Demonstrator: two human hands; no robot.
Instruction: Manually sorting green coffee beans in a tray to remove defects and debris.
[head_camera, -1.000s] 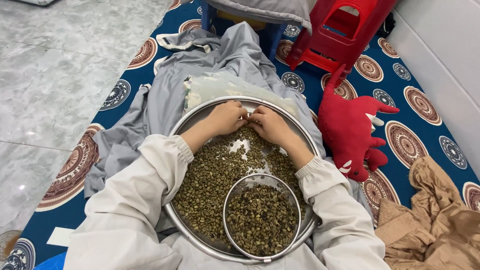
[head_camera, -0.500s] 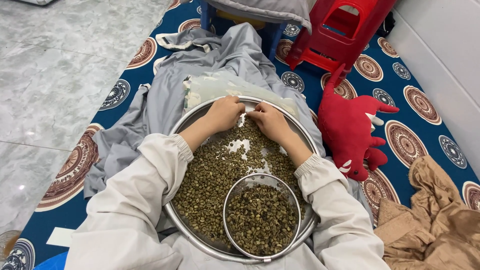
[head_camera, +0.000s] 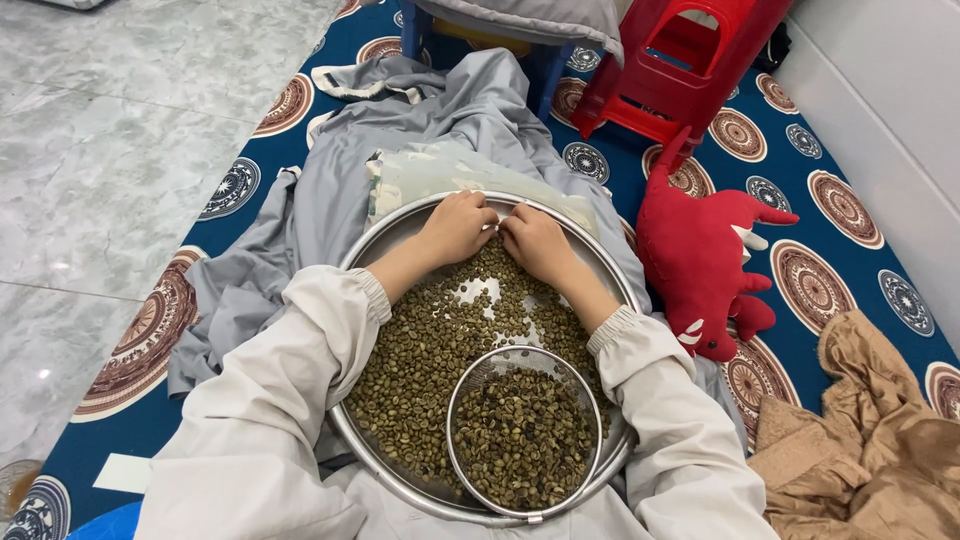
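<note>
Floor (head_camera: 110, 150): grey marble tiles at far left, beside the mat.
Mat (head_camera: 850, 290): blue with round brown and white medallions, spread under everything.
Cloth (head_camera: 330, 190): grey fabric over the lap, running out beyond the tray's far rim.
Bag (head_camera: 440, 172): clear plastic, lying on the cloth just past the tray's far edge.
Tray (head_camera: 385, 238): wide round steel pan on the lap; its far left part is bare metal.
Beans (head_camera: 420, 360): greenish beans spread over the tray, thickest at left and centre.
Left hand (head_camera: 458, 226): knuckles up at the tray's far side, fingertips curled down onto the beans; its grip is closed in a loose pinch, and what it pinches cannot be told.
Right hand (head_camera: 535, 243): just beside the left, thumbs nearly touching, fingers bent onto the beans; whether its grip holds a bean cannot be told.
Sieve (head_camera: 470, 375): small round mesh strainer resting in the tray's near right part, filled with darker beans.
Stool (head_camera: 690, 55): red plastic, at the top, well apart from the tray.
Toy (head_camera: 700, 260): red plush dinosaur lying on the mat right of the tray.
Brown cloth (head_camera: 860, 440): crumpled at lower right.
In the way: both forearms cover part of the bean spread.
Change: both hands have drawn closer together and a little farther toward the tray's far rim than a second ago; sieve and tray are unmoved.
</note>
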